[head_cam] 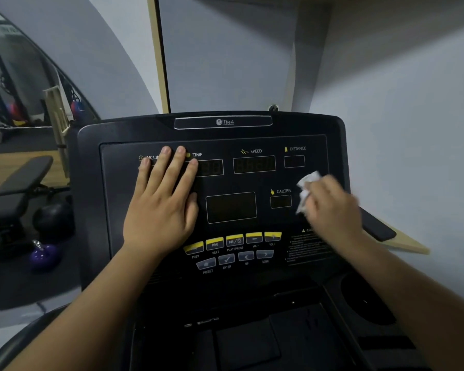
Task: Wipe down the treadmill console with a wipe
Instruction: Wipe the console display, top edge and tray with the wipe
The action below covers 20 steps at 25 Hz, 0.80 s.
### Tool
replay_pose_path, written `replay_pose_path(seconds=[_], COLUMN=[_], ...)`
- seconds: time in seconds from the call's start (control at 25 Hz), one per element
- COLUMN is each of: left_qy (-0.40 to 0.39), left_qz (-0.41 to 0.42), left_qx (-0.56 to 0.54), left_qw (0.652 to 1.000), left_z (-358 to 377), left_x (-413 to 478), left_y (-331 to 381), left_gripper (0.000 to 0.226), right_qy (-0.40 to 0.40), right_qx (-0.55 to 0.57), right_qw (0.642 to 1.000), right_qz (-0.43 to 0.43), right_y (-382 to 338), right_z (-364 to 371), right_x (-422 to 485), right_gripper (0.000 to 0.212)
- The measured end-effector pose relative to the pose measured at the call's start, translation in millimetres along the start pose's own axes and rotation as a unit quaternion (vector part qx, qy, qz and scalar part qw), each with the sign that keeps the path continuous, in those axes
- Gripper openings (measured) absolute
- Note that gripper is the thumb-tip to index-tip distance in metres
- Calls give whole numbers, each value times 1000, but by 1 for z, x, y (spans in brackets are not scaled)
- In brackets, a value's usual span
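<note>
The left hand (162,207) lies flat, fingers straight, on the left side of the console (252,135), partly over the time readout (212,167), likely bracing the panel. The right hand (332,210) is blurred but seems to bunch the white wipe (307,188) in curled fingers near the console's right edge, beside the calorie window (280,202), with the wipe poking out past the fingertips

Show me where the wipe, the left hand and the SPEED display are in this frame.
wipe (307,183), head view, exposed crumpled white part.
left hand (161,210), head view, back of the hand.
SPEED display (254,164), head view, middle of its dark window.
</note>
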State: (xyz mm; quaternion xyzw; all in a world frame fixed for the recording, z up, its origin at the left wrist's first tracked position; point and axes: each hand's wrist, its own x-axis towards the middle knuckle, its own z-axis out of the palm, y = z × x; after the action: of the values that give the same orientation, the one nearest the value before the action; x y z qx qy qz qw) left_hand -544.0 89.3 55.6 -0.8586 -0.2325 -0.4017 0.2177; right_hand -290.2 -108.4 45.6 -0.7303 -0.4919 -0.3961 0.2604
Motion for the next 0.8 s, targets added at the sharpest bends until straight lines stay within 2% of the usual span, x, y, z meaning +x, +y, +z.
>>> replay_pose_path(seconds=[0.12, 0.2, 0.32, 0.48, 0.6, 0.68, 0.76, 0.8], left_qy=[3, 2, -4, 1, 12, 8, 8, 8], left_qz=[1, 1, 0, 11, 14, 11, 7, 6], left_qx=[0, 2, 5, 1, -12, -10, -7, -7], left_qw=[1000, 1000, 1000, 1000, 1000, 1000, 1000, 1000], left_z=[-1, 0, 1, 1, 2, 3, 4, 4], left_x=[1, 1, 0, 1, 0, 0, 0, 0], left_y=[1, 1, 1, -2, -5, -5, -3, -2], left_gripper=[58, 58, 58, 58, 57, 58, 58, 58], right_qy=[46, 60, 45, -15, -44, -39, -15, -23], right_qx=[-7, -12, -23, 26, 56, 108, 161, 147], right_qw=[982, 969, 972, 998, 997, 993, 979, 974], right_qz=[184, 241, 228, 49, -19, 28, 125, 169], right_y=[30, 29, -11, -87, -72, -34, 9, 23], right_z=[-6, -5, 0, 14, 11, 1, -7, -8], right_x=[53, 94, 134, 130, 116, 108, 105, 104], right_gripper=[25, 21, 26, 40, 50, 51, 49, 48])
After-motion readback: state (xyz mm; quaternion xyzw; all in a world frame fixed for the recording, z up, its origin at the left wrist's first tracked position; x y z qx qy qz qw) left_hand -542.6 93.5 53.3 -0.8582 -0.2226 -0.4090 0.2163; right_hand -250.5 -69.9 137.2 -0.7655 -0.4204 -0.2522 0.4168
